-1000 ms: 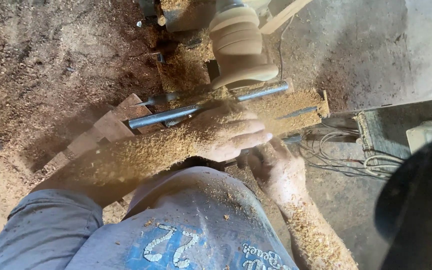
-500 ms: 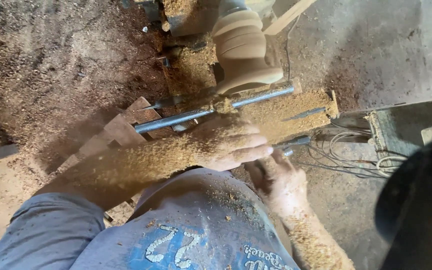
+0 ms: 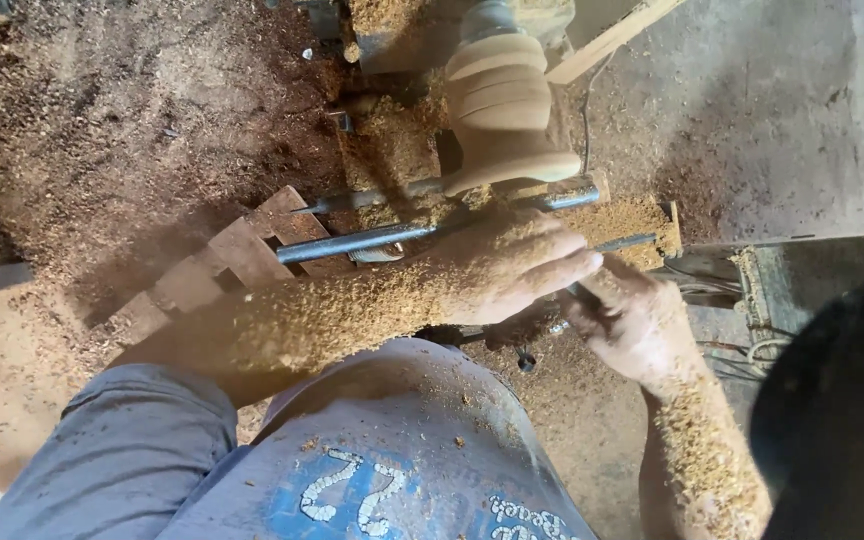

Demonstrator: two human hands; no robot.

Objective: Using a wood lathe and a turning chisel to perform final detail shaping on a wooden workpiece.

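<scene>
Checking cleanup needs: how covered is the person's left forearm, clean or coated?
Coated: the left forearm is thick with pale sawdust from elbow to left hand.

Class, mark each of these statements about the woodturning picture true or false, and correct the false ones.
1. Sawdust coats the left hand. True.
2. The turned wooden piece is painted blue. False: it is bare pale wood.
3. The right hand lies nearer the person's body than the left. True.
4. The floor is swept clean. False: shavings cover it.
5. A metal bar runs beneath the workpiece. True.
</scene>
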